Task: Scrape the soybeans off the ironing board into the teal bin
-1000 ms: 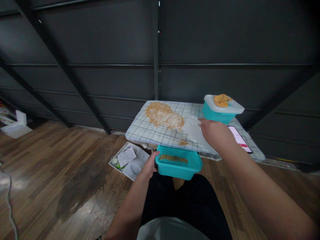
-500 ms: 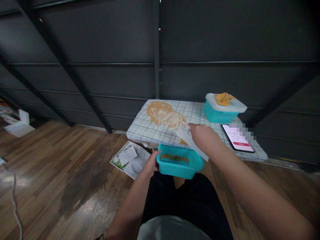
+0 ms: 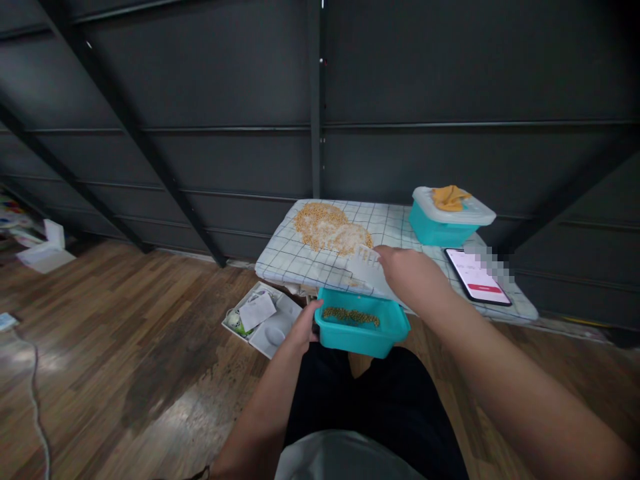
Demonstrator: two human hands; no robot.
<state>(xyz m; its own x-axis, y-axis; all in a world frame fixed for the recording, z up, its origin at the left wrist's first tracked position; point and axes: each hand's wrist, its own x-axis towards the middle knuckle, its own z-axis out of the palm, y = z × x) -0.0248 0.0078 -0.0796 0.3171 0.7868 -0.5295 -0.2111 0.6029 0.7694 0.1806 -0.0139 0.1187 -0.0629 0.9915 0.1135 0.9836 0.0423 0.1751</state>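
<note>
A dark grey, ribbed panel wall point(image 3: 220, 80) rises behind everything, above a brown wood-plank floor point(image 3: 90, 333). Against the wall's foot is a counter point(image 3: 295, 260) spread with a white cloth point(image 3: 390, 217) checked in thin black lines; the pale ground makes the loose grains easy to see.

On the floor, below the counter's left front corner, lies a shallow white compartmented tray point(image 3: 287, 315). A turquoise plastic box with a white lid point(image 3: 437, 232) sits at the far edge, towards the right end, seemingly parked away from the working area.

An open turquoise plastic box point(image 3: 355, 341) is held off the counter, just beyond the middle of its front edge. Its open top faces up there, probably so that anything passing over the edge drops inside.

Towards the far left corner spreads a flat heap of yellow and whitish grains point(image 3: 320, 225).

The left hand point(image 3: 305, 327) grips the open box by its left end, thumb at the rim, presumably for steadiness; its other fingers are mostly hidden. The right hand point(image 3: 405, 270) pinches a flat white card with slot-like marks point(image 3: 363, 267) between thumb and fingers, slanting it near the front edge; whether it touches the cloth I cannot tell.

A black-framed phone with a lit screen point(image 3: 475, 280) lies near the right end. A crumpled orange rag point(image 3: 450, 197) rests on the lid. Smallest are the green beans point(image 3: 350, 315), in a band across the open box's bottom.
</note>
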